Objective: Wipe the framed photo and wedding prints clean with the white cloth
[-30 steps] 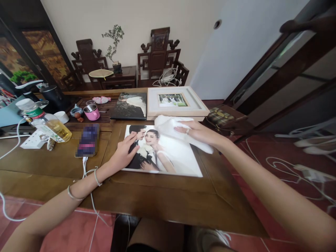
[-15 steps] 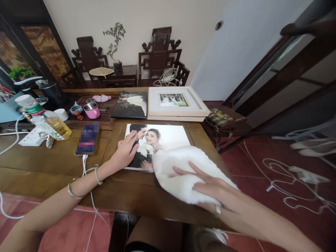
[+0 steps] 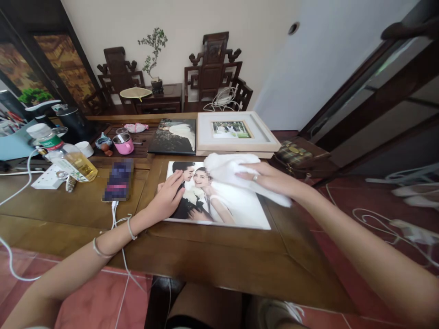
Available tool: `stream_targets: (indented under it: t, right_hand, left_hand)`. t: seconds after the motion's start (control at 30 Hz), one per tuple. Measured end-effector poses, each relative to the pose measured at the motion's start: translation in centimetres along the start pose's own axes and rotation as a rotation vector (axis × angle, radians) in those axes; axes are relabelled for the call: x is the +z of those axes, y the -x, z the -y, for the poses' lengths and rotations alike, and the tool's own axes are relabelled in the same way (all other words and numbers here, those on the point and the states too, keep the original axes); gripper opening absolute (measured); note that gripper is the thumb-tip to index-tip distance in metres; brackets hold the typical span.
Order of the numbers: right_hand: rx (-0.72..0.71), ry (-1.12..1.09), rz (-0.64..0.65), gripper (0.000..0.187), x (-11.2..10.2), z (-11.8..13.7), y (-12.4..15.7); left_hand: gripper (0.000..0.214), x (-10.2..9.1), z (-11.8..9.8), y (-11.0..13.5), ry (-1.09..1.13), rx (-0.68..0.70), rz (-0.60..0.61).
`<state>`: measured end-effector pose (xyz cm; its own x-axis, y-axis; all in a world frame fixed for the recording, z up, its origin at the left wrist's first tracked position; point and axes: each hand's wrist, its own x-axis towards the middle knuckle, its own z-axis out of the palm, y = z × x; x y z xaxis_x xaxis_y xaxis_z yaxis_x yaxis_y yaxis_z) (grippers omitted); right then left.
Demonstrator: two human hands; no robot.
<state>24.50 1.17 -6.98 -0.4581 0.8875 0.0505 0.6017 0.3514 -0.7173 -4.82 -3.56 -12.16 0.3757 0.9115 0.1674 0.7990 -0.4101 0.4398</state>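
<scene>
The wedding portrait panel [image 3: 219, 205] lies flat on the bench [image 3: 206, 256] between my hands, its long axis apparently running left to right. My left hand [image 3: 168, 196], fingers extended and thumb apart, rests on its left edge. My right hand [image 3: 255, 173] grips a bunched white cloth [image 3: 222, 169] over the panel's far right corner.

Phone [image 3: 118, 180] and bottle [image 3: 70, 160] on the counter [image 3: 85, 212]
A mug [image 3: 126, 146] stands behind the phone; beyond, a plant [image 3: 153, 52] sits between chairs [image 3: 213, 61].
</scene>
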Motion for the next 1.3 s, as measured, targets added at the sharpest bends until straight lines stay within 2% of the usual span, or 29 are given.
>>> stream_targets:
  t: [0.1,0.17,0.3,0.47,0.6,0.73,0.8,0.93,1.07,1.17,1.3]
  right_hand:
    - [-0.007,-0.008,0.004,0.043,-0.1,-0.6,-1.4]
    - [-0.016,0.021,-0.011,0.041,0.4,-0.7,-1.0]
    - [-0.059,0.115,0.004,0.032,2.4,0.1,2.7]
    - [-0.256,0.228,0.163,0.022,4.4,3.9,8.5]
    - [-0.354,0.242,0.256,0.017,5.0,6.4,10.0]
    - [-0.232,0.219,0.23,0.021,4.6,5.7,8.0]
    - [-0.171,0.214,0.185,0.027,4.3,4.4,5.9]
    - [-0.156,0.209,0.091,0.036,3.7,1.9,0.8]
    - [-0.121,0.204,0.004,0.039,3.2,1.4,-3.1]
    - [-0.146,0.247,-0.002,0.036,3.3,2.2,-3.5]
    - [-0.255,0.289,0.072,0.03,4.4,3.9,-0.5]
  left_hand:
    - [0.045,-0.1,0.0,0.0,0.009,0.006,0.0]
    - [0.045,-0.1,0.0,0.0,0.016,0.01,-0.004]
    - [0.045,0.0,-0.2,0.0,0.013,0.007,-0.013]
    - [0.046,0.1,-0.2,0.0,0.007,0.002,-0.013]
    - [0.046,0.0,0.1,-0.1,0.017,0.029,-0.009]
    - [0.046,0.0,0.2,-0.1,0.017,0.047,-0.009]
    - [0.046,0.0,0.3,-0.1,0.011,0.044,-0.006]
    - [0.047,0.1,0.4,-0.1,0.021,0.062,-0.007]
    - [0.047,0.0,0.4,-0.1,0.019,0.069,-0.001]
    - [0.048,-0.1,0.3,-0.1,0.011,0.049,0.017]
    - [0.047,0.0,0.3,0.0,0.022,0.05,0.007]
